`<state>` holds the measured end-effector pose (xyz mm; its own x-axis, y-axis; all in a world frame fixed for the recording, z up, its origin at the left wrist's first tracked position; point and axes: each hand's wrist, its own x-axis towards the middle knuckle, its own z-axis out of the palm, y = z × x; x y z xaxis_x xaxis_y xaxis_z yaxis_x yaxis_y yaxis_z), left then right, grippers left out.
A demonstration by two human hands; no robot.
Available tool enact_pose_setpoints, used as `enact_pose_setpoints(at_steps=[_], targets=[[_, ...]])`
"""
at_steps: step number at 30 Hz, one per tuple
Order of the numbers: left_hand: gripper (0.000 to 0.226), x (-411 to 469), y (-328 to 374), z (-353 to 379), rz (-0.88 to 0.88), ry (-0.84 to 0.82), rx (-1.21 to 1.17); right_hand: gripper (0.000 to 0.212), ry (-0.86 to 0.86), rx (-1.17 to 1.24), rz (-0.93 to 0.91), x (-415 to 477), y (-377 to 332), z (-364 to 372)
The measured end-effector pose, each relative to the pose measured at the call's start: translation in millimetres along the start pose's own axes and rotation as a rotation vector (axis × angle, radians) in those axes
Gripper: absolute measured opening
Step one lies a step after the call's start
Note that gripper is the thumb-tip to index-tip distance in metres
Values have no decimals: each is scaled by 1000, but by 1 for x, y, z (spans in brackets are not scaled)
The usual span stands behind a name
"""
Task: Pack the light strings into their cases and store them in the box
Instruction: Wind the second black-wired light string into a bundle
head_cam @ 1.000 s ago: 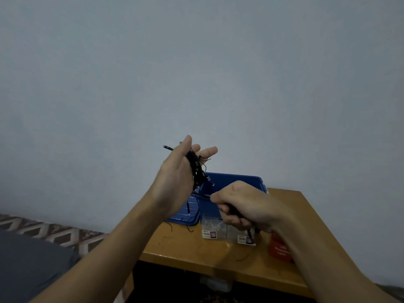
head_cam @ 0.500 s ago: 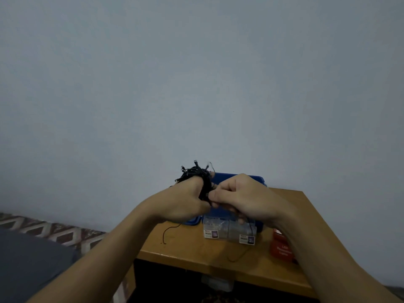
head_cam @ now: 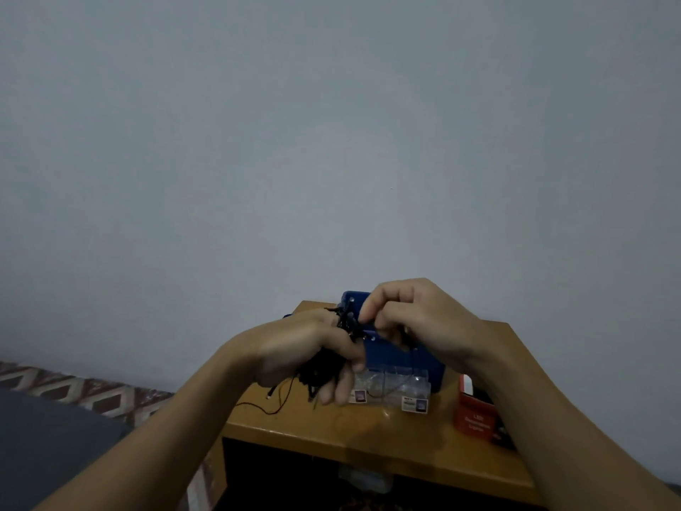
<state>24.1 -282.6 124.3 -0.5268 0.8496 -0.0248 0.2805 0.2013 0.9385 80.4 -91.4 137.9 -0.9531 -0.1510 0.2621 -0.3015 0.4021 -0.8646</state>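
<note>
Left hand (head_cam: 291, 344) grips a bundled black light string (head_cam: 317, 375) wound around it, right hand (head_cam: 423, 322) pinches its strand, and the clear plastic cases (head_cam: 405, 386) lie just below, nearest the left fingers.

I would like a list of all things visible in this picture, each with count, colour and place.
light string: 1, black, bundled on the left hand, ends trail onto the table
box: 1, blue, on the table behind the hands
cases: 2 it seems, clear, labelled, before the box
carton: 1, red, table's right side
table: 1, brown wood, centre
wall: 1, grey, behind
left hand: 1, holds the bundle
right hand: 1, pinches the string
</note>
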Motion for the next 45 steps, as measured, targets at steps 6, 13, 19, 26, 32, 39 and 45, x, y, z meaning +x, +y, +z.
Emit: enact_pose_setpoints(at_steps=[6, 13, 19, 26, 32, 39, 45], targets=[[13, 7, -16, -10, 31, -244, -388, 19, 32, 9, -153, 1, 0, -1], [14, 13, -26, -14, 137, -387, -617, 19, 82, -179, -209, 5, 9, 4], [17, 16, -26, -14, 178, -393, -728, 29, 116, -261, -264, 9, 9, 7], [17, 16, -20, -15, 175, -378, -742, 34, 41, -141, -216, 8, 13, 5], [15, 18, -21, -16, 151, -333, -687, 36, -64, 249, -14, 10, 14, 3], [15, 18, -18, -14, 114, -316, -647, 80, -104, 351, 61, 8, 12, -6], [17, 18, -9, -6, 63, -200, -562, 37, -106, -39, -17, 4, 6, 5]])
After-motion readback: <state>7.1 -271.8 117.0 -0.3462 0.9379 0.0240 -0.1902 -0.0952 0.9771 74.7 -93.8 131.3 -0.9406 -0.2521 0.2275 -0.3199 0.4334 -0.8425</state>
